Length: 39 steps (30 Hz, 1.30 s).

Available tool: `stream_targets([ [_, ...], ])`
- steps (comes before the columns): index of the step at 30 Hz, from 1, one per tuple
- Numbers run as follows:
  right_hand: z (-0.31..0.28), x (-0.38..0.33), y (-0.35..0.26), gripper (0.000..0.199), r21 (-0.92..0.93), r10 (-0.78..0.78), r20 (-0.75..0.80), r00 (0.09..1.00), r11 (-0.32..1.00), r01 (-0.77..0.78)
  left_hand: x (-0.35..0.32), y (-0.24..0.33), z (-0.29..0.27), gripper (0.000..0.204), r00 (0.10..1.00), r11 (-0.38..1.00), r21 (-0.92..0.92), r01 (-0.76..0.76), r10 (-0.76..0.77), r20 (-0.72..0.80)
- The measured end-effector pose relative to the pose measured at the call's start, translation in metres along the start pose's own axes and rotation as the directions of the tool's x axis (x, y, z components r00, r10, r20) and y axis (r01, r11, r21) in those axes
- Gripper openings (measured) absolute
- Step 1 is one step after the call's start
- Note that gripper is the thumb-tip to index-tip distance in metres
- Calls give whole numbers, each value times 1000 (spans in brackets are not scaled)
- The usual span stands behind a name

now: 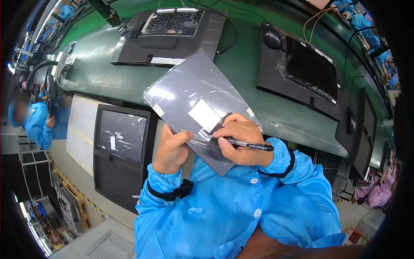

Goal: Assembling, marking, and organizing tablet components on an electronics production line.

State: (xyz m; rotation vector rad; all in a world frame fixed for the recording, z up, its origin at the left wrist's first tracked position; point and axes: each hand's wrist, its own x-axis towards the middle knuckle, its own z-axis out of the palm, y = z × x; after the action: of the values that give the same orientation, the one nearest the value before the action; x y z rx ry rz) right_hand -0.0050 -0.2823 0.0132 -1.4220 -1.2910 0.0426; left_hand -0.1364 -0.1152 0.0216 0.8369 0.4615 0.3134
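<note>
The left hand (169, 150) pinches the near-left edge of the flat, grey, film-wrapped rectangular panel (183, 88), its underside fingers hidden; over the panel's near-right part, the right hand (241, 134) holds a slim black pen (255, 146) toward a small white printed label (204, 135). This looks like marking, which calls for keeping the panel steady. Whether the tip touches is unclear. Beyond, the panel hides part of a black rectangular tray (208, 39).
</note>
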Motion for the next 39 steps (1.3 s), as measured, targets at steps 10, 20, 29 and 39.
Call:
stream_targets([
  [10, -11, 9, -4, 18, 133, 66, 70, 995, 988, -75, -13, 13, -21, 58, 994, 999, -35, -10, 7, -107],
  [20, -48, 81, 51, 39, -721, 33, 585, 811, 479, 501, -200, 68, -221, 55, 639, 906, -51, -421, 256, -725],
  [29, -25, 126, 35, 36, -573, 36, 589, 807, 723, 386, -266, 59, -348, 54, 645, 932, -245, -266, -17, -764],
  [39, 37, 166, 81, 34, -375, 94, 444, 891, 923, 90, -248, 33, -342, 59, 175, 813, 570, 120, 547, -818],
])
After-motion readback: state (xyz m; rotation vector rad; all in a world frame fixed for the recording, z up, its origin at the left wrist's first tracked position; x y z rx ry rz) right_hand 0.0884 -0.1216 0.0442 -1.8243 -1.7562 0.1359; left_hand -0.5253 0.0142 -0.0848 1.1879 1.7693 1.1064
